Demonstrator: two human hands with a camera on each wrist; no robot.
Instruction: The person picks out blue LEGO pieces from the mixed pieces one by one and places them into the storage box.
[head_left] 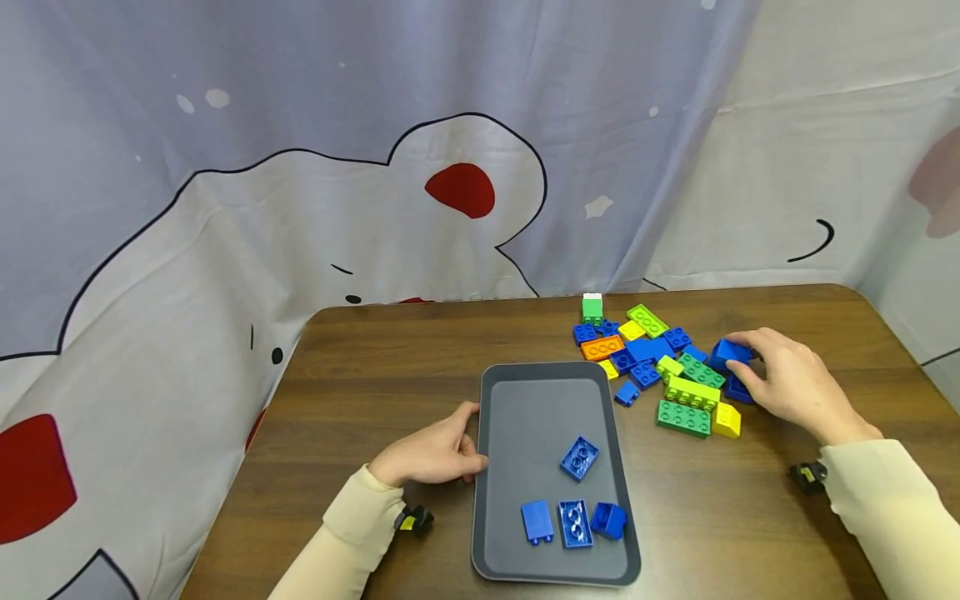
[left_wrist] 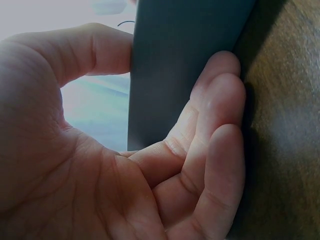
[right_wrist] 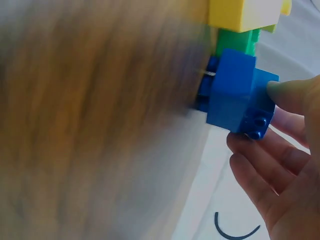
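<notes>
My left hand [head_left: 433, 450] grips the left rim of a dark grey tray [head_left: 536, 417]. In the left wrist view its thumb lies on the tray's edge and its curled fingers rest against the side near the tabletop. My right hand [head_left: 798, 383] pinches a blue toy brick [head_left: 726, 353] between thumb and fingers at the right end of the brick pile. Another blue brick [head_left: 738, 390] lies just under it. Inside the tray are a tilted blue brick [head_left: 579, 458], a blue brick on its side [head_left: 537, 521], an upturned blue brick [head_left: 575, 525] and a blue angled brick [head_left: 609, 520].
Beyond the tray's upper right corner lies a loose pile of bricks, among them an orange plate [head_left: 602, 347], a lime brick [head_left: 692, 393], a dark green brick [head_left: 683, 418] and a yellow brick [head_left: 726, 420]. A printed curtain [head_left: 300, 225] hangs behind the wooden table [head_left: 375, 375].
</notes>
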